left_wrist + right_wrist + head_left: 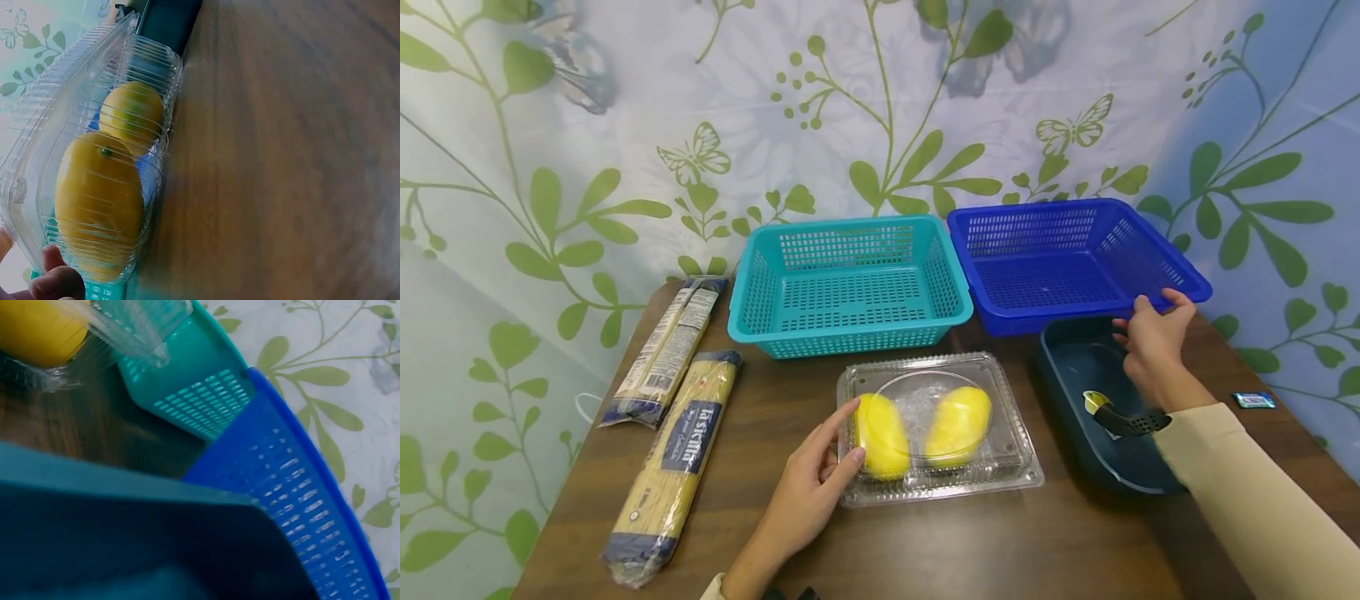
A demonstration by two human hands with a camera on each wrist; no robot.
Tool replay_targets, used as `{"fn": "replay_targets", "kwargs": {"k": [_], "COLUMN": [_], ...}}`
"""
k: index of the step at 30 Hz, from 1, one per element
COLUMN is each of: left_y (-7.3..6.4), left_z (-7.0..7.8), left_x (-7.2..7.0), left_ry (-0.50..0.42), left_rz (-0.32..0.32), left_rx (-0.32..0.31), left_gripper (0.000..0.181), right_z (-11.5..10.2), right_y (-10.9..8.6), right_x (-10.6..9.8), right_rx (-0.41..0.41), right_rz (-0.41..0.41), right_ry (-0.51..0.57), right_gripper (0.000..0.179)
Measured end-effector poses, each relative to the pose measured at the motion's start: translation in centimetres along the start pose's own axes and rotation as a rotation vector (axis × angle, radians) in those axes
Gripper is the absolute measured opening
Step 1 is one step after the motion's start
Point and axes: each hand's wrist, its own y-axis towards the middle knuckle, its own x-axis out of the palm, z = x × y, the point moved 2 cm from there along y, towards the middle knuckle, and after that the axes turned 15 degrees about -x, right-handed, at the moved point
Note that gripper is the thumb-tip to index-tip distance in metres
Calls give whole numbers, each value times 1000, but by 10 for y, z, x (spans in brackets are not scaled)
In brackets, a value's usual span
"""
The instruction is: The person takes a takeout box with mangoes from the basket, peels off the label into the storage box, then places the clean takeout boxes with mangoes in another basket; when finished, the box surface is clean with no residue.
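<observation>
A clear plastic clamshell box sits on the table with two yellow mangoes inside. My left hand is at the box's left side, its index finger and thumb touching the edge. In the left wrist view, fingertips lie right at the end of the box. My right hand hovers above the far end of a dark teal tub, fingers loosely bent. Its fingertips overlap the near rim of the blue basket in the head view. No right fingers show in the right wrist view.
A turquoise basket stands at the back, beside the blue one. Two packs of spaghetti, one label up and one label down, lie at the left. A small wrapped item lies near the right edge. A patterned curtain hangs behind.
</observation>
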Motion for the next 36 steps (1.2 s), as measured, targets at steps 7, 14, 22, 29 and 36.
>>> {"fn": "replay_targets", "kwargs": {"k": [7, 14, 22, 29, 36], "left_y": [-2, -4, -1, 2, 3], "left_z": [-2, -4, -6, 8, 28], "left_x": [2, 1, 0, -10, -23], "left_ry": [-4, -15, -111, -164, -199], "left_rz": [5, 9, -2, 87, 75], "left_rx": [5, 27, 30, 21, 76], "left_gripper": [53, 52, 53, 48, 50], "right_z": [5, 10, 12, 3, 6], "right_y": [1, 1, 6, 7, 8], "right_x": [-4, -13, -13, -13, -12], "right_rx": [-31, -31, -15, -2, -5], "right_rz": [-39, -78, -66, -73, -74], "right_ry": [182, 220, 232, 214, 206], "right_gripper": [39, 42, 41, 46, 46]}}
